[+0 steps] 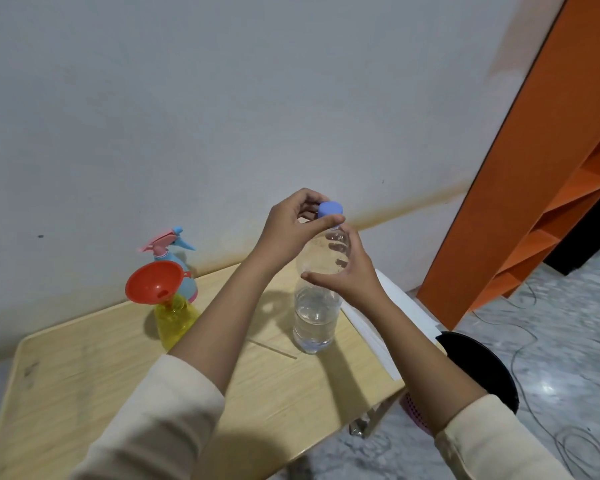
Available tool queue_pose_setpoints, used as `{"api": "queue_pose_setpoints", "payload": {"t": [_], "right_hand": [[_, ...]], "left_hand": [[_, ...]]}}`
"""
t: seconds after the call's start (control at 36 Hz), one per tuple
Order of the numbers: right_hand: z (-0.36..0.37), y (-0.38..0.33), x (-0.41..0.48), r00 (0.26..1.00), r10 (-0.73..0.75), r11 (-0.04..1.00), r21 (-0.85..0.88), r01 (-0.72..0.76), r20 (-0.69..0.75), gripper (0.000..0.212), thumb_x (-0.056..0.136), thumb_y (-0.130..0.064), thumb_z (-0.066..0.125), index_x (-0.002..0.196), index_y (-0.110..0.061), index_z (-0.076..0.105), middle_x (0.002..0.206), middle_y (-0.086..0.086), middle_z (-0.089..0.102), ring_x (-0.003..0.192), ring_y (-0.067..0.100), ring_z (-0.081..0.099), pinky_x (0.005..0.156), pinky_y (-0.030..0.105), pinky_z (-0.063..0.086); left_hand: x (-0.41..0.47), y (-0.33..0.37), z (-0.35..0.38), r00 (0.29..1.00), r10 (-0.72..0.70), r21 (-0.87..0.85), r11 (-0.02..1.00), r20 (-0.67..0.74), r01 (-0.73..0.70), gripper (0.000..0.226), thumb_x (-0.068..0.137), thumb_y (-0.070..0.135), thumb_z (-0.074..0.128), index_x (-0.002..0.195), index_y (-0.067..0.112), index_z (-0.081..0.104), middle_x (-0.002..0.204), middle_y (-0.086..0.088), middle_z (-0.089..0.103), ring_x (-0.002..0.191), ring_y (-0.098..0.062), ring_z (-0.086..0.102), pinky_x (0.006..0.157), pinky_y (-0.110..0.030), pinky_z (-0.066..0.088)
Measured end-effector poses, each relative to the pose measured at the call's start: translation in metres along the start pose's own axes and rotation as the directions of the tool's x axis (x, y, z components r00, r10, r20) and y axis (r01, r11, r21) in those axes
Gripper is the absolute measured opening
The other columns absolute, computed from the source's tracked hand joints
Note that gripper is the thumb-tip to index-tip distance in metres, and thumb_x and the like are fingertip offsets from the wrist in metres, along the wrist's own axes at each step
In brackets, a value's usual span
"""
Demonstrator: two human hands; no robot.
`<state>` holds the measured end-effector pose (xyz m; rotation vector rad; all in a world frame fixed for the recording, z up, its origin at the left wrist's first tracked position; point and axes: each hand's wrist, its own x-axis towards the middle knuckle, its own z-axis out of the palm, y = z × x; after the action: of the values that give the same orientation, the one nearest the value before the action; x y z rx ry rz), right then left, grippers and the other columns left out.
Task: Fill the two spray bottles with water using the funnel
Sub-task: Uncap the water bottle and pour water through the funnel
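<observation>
A clear water bottle [314, 317], roughly half full, stands upright on the wooden table [84, 368]. My right hand [347, 271] wraps around its upper body. My left hand [291, 223] pinches the blue cap [330, 209] on the bottle's neck. To the left stands a yellow spray bottle [174, 322] without its head, and a red funnel [153, 282] sits in its mouth. Behind it is a blue spray bottle [186, 275] with a pink and blue trigger head [167, 241].
A white sheet [395, 306] lies over the table's right edge. A thin stick [272, 348] lies near the water bottle. A black round stool [478, 365] and a pink basket [414, 412] stand on the floor at right, beside orange shelving [548, 174]. Cables trail on the floor.
</observation>
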<state>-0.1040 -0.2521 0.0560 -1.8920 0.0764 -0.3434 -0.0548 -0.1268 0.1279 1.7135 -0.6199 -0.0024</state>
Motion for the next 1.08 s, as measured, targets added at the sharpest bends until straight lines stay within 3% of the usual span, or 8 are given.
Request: {"api": "queue_pose_setpoints", "payload": {"t": [0.11,0.28,0.36,0.42,0.56,0.72,0.94,1.08], "right_hand": [[0.007,-0.005,-0.001,0.999,-0.017,0.998,-0.061,0.02,0.04,0.095,0.056,-0.026,0.09,0.132,-0.028,0.033,0.126,-0.01,0.047,0.115,0.01,0.048,0.093,0.025,0.042],[0.003,-0.003,-0.002,1.0,-0.012,1.0,-0.026,0.012,0.003,0.098,0.057,-0.024,0.09,0.136,-0.025,0.032,0.134,-0.006,0.045,0.116,0.009,0.048,0.094,0.022,0.042],[-0.001,-0.004,-0.002,1.0,-0.001,1.0,-0.02,0.001,0.013,0.099,0.057,-0.024,0.09,0.137,-0.026,0.032,0.135,-0.006,0.045,0.115,0.009,0.049,0.094,0.022,0.043],[-0.001,-0.004,-0.002,1.0,0.0,1.0,-0.02,0.0,0.022,0.098,0.057,-0.025,0.09,0.136,-0.027,0.032,0.134,-0.007,0.045,0.115,0.007,0.049,0.092,0.021,0.043],[0.003,-0.005,-0.002,1.0,-0.011,0.999,-0.035,0.012,0.024,0.098,0.057,-0.025,0.09,0.136,-0.026,0.032,0.133,-0.006,0.047,0.113,0.006,0.049,0.094,0.024,0.043],[0.007,-0.002,-0.001,1.0,-0.011,1.0,-0.021,0.011,-0.018,0.096,0.055,-0.027,0.09,0.131,-0.036,0.032,0.134,-0.006,0.048,0.115,0.008,0.051,0.095,0.025,0.043],[0.017,0.006,-0.007,0.997,-0.024,0.998,0.063,0.028,-0.067,0.093,0.057,-0.018,0.089,0.127,-0.034,0.031,0.128,-0.012,0.045,0.12,0.006,0.048,0.101,0.03,0.041],[0.018,0.011,-0.011,0.995,-0.022,0.991,0.126,0.035,-0.1,0.091,0.059,-0.015,0.089,0.128,-0.032,0.031,0.126,-0.019,0.044,0.121,0.002,0.046,0.1,0.023,0.039]], "left_hand": [[0.004,0.003,0.009,0.99,0.076,0.294,0.955,-0.119,-0.038,0.038,0.071,0.045,0.078,0.079,0.021,0.049,0.071,0.01,0.054,0.063,-0.01,0.048,0.061,-0.026,0.041],[0.0,0.005,0.006,0.998,0.048,0.175,0.983,0.032,-0.053,0.023,0.081,0.04,0.071,0.093,0.023,0.064,0.096,0.007,0.066,0.089,-0.012,0.062,0.082,-0.033,0.052],[-0.005,0.0,0.002,0.988,-0.019,0.094,0.996,0.154,0.005,0.038,0.088,0.04,0.058,0.123,0.027,0.057,0.118,0.004,0.063,0.109,-0.012,0.059,0.1,-0.031,0.046],[-0.006,-0.002,-0.002,0.984,-0.034,0.08,0.997,0.173,0.02,0.043,0.088,0.039,0.054,0.129,0.027,0.052,0.122,-0.002,0.063,0.112,-0.018,0.058,0.103,-0.033,0.044],[-0.004,0.01,-0.001,0.999,0.038,-0.012,0.999,0.02,-0.038,0.027,0.088,0.021,0.067,0.114,0.021,0.062,0.107,0.005,0.066,0.103,-0.011,0.064,0.099,-0.034,0.049],[-0.005,0.009,-0.014,0.945,0.065,-0.125,0.986,-0.321,-0.111,0.025,0.084,0.014,0.071,0.108,0.015,0.062,0.104,0.007,0.065,0.096,0.0,0.063,0.093,-0.022,0.05],[-0.102,-0.132,-0.01,0.874,-0.332,-0.017,0.937,-0.355,0.349,0.033,0.079,0.009,0.075,0.11,0.007,0.063,0.097,0.004,0.063,0.1,-0.02,0.062,0.084,-0.019,0.048],[-0.164,-0.194,0.001,0.821,-0.482,0.07,0.849,-0.307,0.524,0.03,0.08,0.018,0.075,0.107,0.015,0.063,0.097,-0.002,0.069,0.097,-0.023,0.065,0.09,-0.037,0.049]]}}
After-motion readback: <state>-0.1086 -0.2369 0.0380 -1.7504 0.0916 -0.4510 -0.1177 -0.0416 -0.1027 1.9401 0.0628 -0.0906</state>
